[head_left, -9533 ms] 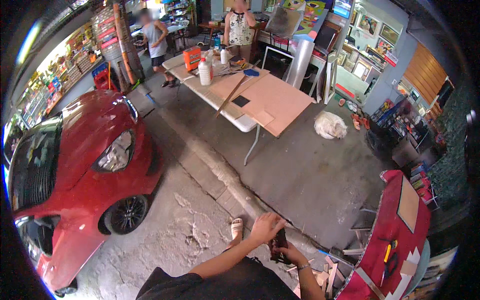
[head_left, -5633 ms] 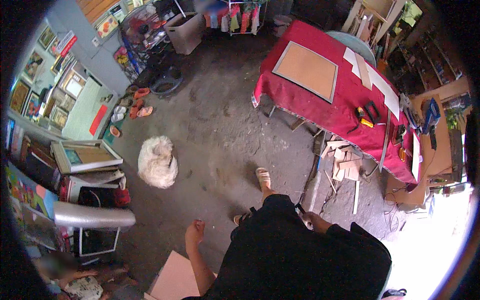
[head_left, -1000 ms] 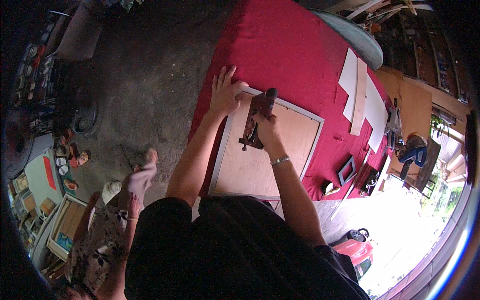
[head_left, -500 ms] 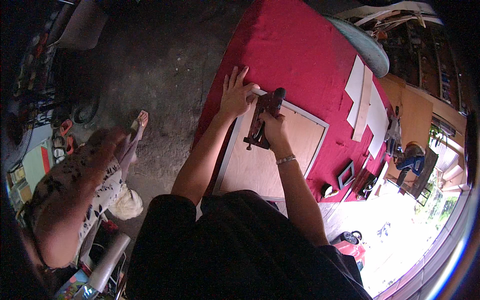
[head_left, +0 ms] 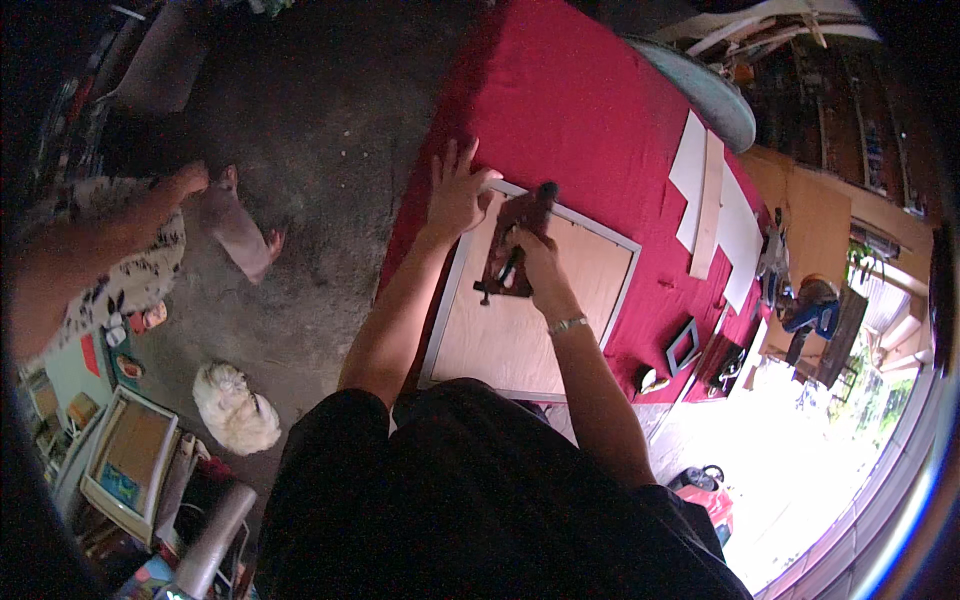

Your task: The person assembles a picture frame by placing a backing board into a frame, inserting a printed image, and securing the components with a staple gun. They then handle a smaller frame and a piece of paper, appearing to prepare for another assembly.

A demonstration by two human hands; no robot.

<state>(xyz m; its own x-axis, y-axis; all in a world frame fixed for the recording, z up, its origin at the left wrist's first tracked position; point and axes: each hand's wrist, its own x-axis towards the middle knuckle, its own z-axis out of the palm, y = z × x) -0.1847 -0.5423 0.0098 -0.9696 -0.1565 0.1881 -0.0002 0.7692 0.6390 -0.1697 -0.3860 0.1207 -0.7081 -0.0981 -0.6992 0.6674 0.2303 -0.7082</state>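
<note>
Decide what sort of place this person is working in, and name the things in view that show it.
Probably a picture-framing workshop, open to the outside. On a red-covered table lies a grey frame with a brown backing board; the right hand presses a dark hand tool on it, the left hand steadies the frame. A blue power tool stands nearby.

The single head view looked steeply down from above the person's own dark-shirted torso, which filled the lower middle, onto the red-covered table point(head_left: 590, 110) ahead. It sat close: both forearms rose from the torso to the framed backing board point(head_left: 530, 310) lying on that table. The fisheye bent the table's edges and darkened the rim. Left of the table it took in concrete floor point(head_left: 320, 130); right of the table, a bright opening to daylight. No second view shared the scene.
</note>
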